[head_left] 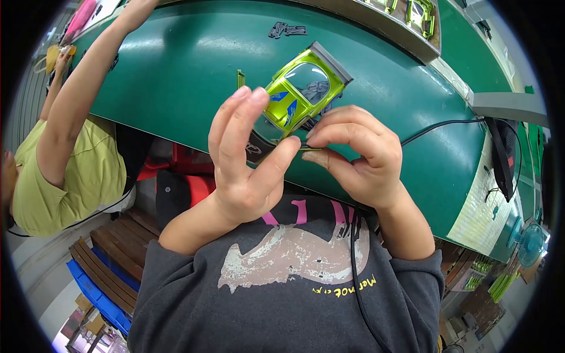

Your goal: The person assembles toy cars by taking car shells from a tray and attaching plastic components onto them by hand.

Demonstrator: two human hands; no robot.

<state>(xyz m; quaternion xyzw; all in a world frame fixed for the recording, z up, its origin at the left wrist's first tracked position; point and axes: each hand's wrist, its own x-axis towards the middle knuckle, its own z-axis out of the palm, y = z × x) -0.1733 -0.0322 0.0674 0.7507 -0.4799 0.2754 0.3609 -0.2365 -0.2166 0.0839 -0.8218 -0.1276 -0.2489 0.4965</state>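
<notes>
A lime-green toy car [299,94] with blue markings, clear windows and a grey rear spoiler is tilted above the green table. My left hand [247,165] grips its dark front end between the thumb and the raised fingers. Close to my body, my right hand [368,156] pinches a thin green-and-black strip [311,147] against the car's side. The fingers hide most of this strip, and I cannot tell whether it is fixed to the car. Just beyond my left fingertips, a small green part [241,79] shows on the table.
Several dark grey plastic pieces [287,30] lie on the far table. A box [406,29] holding green parts stands at the back right. At left, a co-worker's arm [79,97] reaches over the table. A black cable [438,125], paper sheet [479,203] and fan [529,242] are at right.
</notes>
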